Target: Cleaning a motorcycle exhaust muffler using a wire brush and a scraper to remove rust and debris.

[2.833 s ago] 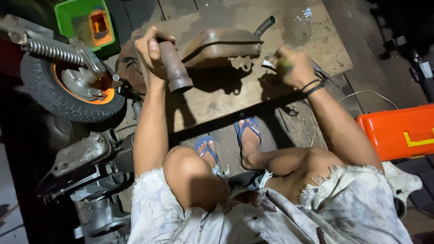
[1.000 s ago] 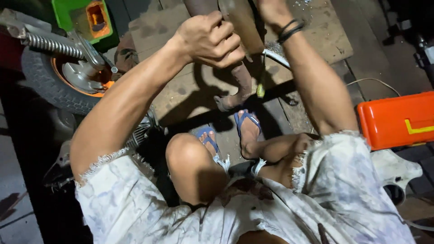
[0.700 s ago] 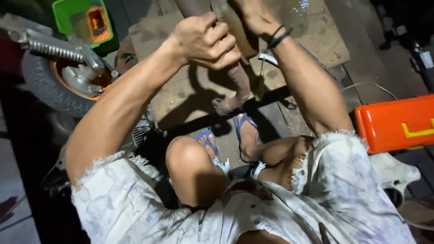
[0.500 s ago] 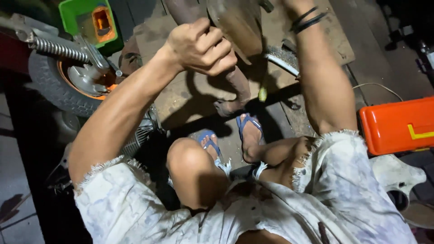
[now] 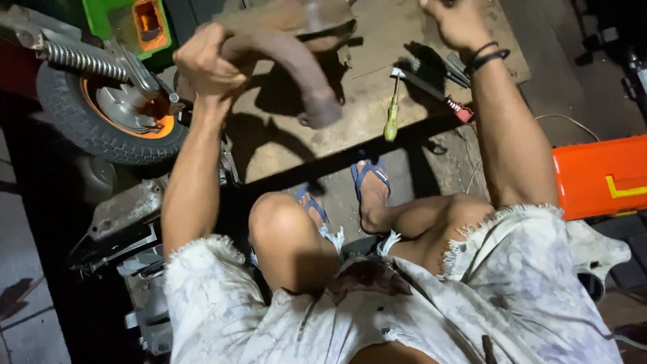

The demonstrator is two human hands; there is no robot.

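Note:
My left hand [image 5: 205, 62] is clenched round the curved neck of a rusty exhaust pipe [image 5: 296, 67], held up above the wooden board [image 5: 377, 50]. The pipe's open end points down toward me, and its fat muffler body [image 5: 290, 15] runs off the top edge. My right hand [image 5: 457, 23], with dark bands at the wrist, is raised at the top edge, apart from the pipe. Its fingers are curled and partly cut off, so any hold is hidden. Below it lie a green-handled screwdriver [image 5: 391, 125] and a red-tipped tool [image 5: 453, 106].
A small wheel with an orange rim [image 5: 111, 114] and a coil spring [image 5: 81, 59] sit at the left, with a green box [image 5: 135, 23] behind. An orange case [image 5: 600, 176] stands at the right. My feet in blue sandals [image 5: 371, 180] rest by the board's front edge.
The exhaust was lifted off the board and held with both hands. Now it has swung left, and my right hand has come off it and moved to the right.

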